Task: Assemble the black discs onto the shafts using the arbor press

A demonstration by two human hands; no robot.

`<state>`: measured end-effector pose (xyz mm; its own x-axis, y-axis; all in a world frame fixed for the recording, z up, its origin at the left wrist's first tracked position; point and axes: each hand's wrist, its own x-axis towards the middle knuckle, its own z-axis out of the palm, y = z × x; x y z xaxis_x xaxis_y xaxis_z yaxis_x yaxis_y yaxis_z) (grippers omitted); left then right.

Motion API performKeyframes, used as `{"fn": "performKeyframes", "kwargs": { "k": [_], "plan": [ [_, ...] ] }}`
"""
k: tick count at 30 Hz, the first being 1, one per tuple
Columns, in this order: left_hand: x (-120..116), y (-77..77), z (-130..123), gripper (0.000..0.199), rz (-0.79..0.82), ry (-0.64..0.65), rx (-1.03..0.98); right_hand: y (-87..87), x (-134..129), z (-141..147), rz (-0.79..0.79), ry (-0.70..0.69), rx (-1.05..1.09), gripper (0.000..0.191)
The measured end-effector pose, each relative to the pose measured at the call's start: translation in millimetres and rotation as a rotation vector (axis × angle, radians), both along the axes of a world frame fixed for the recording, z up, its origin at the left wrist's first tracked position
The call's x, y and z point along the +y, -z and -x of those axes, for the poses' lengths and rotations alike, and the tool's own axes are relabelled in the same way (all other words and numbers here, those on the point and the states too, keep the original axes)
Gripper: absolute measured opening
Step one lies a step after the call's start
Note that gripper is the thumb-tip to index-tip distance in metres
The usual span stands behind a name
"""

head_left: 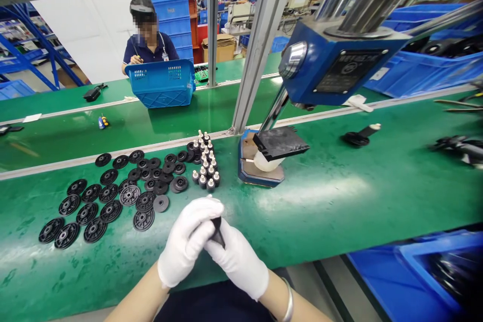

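Both hands wear white gloves and meet at the near edge of the green bench. My left hand (188, 241) and my right hand (237, 259) close together around a small black part (218, 231); the gloves hide most of it, so its kind cannot be made out. Just beyond them stand several black parts with white tips (209, 168), upright in a tight group. To their left lie many black plastic wheels (109, 192), large and small. A blue hand press (260, 166) stands ahead on the right, a black rectangular block at its base.
A black wheel with a shaft (358, 137) lies right of the press. Tools (460, 148) rest at the far right. Blue bins (433, 70) stand behind, another bin (411, 271) below right. Across the bench a person sits behind a blue basket (162, 85). A metal post (260, 45) rises mid-bench.
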<state>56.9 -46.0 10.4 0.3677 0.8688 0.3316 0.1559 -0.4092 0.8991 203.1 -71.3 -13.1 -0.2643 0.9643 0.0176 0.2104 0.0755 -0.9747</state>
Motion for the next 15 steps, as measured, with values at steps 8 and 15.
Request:
{"fn": "performKeyframes", "kwargs": {
  "k": [8,15],
  "plan": [
    [-8.5,3.5,-9.8,0.064,-0.222,0.176,0.279,12.7,1.8,-12.3,-0.138,-0.057,0.109,0.030],
    [-11.3,2.9,-16.1,0.048,-0.253,0.264,0.375,37.3,-12.3,-15.1,-0.150,-0.012,-0.042,0.031]
  ]
}}
